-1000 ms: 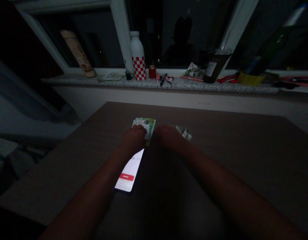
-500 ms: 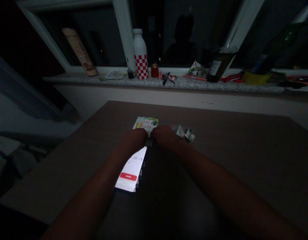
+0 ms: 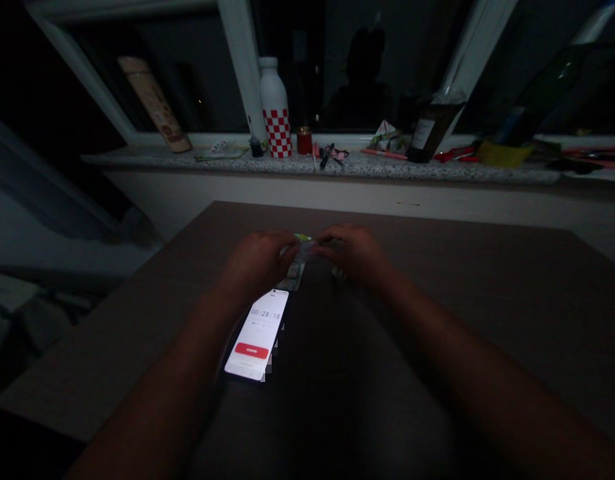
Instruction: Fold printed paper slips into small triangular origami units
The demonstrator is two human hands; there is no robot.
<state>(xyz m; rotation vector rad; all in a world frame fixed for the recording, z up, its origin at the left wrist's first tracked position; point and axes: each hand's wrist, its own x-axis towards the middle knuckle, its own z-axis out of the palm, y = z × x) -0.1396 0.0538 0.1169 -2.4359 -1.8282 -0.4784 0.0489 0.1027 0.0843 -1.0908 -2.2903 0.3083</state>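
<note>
Between my two hands a small, pale, see-through piece (image 3: 306,251) is stretched just above the table; its exact kind is too dim to tell. My left hand (image 3: 262,257) pinches its left end with thumb and fingers. At the other end, my right hand (image 3: 354,252) grips it the same way. Under and behind the hands lies a printed card (image 3: 291,279), mostly hidden, with a green and yellow edge showing at the top. Small crumpled, patterned pieces (image 3: 338,274) are partly covered by my right hand. Nearer me, a lit phone (image 3: 257,337) lies beside my left wrist.
A dark wooden table (image 3: 462,300) stands against the wall below a speckled windowsill (image 3: 297,167). Along the sill are a pink tumbler (image 3: 154,103), a red-and-white checked bottle (image 3: 276,110), a small red jar (image 3: 304,141), a dark pouch (image 3: 430,133) and a green bottle (image 3: 557,87).
Both hands have turned and spread apart a little, with the see-through piece now showing between them. My right hand now covers much of the crumpled pieces. The view has shifted slightly.
</note>
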